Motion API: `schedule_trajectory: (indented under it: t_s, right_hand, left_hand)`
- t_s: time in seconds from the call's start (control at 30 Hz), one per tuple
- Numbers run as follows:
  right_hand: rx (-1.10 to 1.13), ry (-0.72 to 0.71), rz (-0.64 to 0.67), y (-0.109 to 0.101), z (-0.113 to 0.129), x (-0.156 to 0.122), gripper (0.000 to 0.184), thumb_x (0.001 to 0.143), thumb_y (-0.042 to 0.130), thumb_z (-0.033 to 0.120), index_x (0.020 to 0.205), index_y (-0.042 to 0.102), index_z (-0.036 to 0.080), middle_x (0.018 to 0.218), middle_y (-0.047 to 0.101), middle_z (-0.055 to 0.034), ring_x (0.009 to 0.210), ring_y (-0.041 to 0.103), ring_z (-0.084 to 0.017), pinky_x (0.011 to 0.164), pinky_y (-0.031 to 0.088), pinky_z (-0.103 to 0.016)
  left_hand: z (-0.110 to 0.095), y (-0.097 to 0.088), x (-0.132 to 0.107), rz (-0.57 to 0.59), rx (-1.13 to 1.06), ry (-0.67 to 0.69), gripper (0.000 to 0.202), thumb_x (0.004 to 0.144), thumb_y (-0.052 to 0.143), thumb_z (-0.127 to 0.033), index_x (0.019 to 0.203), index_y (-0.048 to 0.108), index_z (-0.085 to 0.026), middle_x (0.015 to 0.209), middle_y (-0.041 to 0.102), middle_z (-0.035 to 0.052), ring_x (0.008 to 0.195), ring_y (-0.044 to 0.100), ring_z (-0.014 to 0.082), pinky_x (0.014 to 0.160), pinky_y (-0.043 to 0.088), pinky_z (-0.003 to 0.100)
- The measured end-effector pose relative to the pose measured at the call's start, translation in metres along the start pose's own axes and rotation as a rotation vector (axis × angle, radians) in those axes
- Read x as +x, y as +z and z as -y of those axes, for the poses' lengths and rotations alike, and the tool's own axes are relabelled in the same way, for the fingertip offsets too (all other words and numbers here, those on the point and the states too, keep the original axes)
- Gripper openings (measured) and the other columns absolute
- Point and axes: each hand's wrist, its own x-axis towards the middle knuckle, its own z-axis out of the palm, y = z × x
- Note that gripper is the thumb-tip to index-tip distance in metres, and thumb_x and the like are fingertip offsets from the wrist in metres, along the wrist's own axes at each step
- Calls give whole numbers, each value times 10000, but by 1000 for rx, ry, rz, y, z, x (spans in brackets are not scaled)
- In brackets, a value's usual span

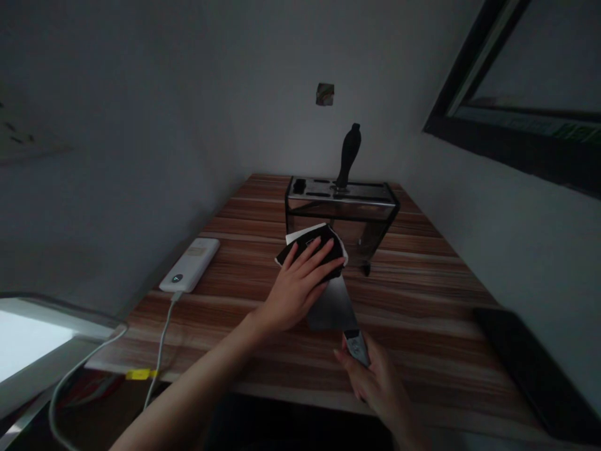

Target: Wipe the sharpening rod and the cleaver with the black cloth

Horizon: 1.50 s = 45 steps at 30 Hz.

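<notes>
Cloth [307,240] pressed on cleaver blade [331,308] by flat, open left hand [300,285]; handle [357,346] gripped by right hand [375,383]; wiping judged midway.

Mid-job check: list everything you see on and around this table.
cleaver: 1, steel blade, table centre
cloth: 1, black and white, on the blade's far end
knife rack: 1, metal, behind the cloth
knife: 1, black handle, upright in rack
power bank: 1, white, left, cable attached
slab: 1, black, flat, right edge
table: 1, brown wood
left hand: flat on cloth
right hand: grips cleaver handle
</notes>
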Motion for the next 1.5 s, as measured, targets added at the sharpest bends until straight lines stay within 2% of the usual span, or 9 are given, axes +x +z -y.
schedule_trajectory:
  t_s: [0.3,0.47,0.63,0.77,1.13,1.37,1.5]
  right_hand:
    - [66,-5,-17,-2,-2,1,322,763,567,492,820,453,197,489,360,112,312,270,-24,306,242,-156]
    - [91,-8,-57,-1,-1,0,354,739,581,503,849,463,187,430,349,125,298,266,-32,300,237,-161]
    - [48,-46,-87,-4,-10,0,305,719,589,465,711,448,194,358,340,116,293,305,-55,320,277,-190]
    - [50,-90,-82,-6,-16,-1,253,717,577,411,693,441,199,359,351,110,308,322,-61,340,276,-199]
    - [38,-76,-94,-6,-16,-2,216,702,574,368,692,430,207,359,351,113,309,311,-62,341,263,-200]
    - [-25,-95,-62,-3,-3,-2,286,726,564,437,632,430,202,365,355,94,313,320,-61,337,262,-200]
    - [-23,-79,-65,-1,2,-2,291,740,578,459,740,463,191,386,356,107,311,307,-53,323,247,-184]
  left_hand:
    - [-14,8,-12,104,26,155,466,908,393,-169,1357,321,-273,1469,243,-2,1368,114,179,1103,71,445]
    - [-25,19,-24,139,7,268,436,913,411,-223,1341,345,-270,1464,254,-17,1366,122,157,1106,50,416]
    - [-35,23,-35,202,-33,382,421,928,377,-240,1346,339,-262,1467,240,-25,1364,133,145,1110,52,390]
    - [-36,24,-37,206,-65,441,392,939,338,-248,1330,366,-251,1456,269,-21,1359,155,129,1114,37,369]
    - [-36,28,-40,170,-77,433,390,940,334,-238,1329,366,-246,1455,269,-12,1361,154,144,1108,42,379]
    - [-35,22,-39,212,-115,396,411,924,363,-208,1335,355,-224,1446,293,-11,1358,160,133,1110,34,353]
    - [-32,20,-36,216,-125,362,408,915,383,-188,1322,371,-211,1435,321,4,1358,164,144,1110,67,374]
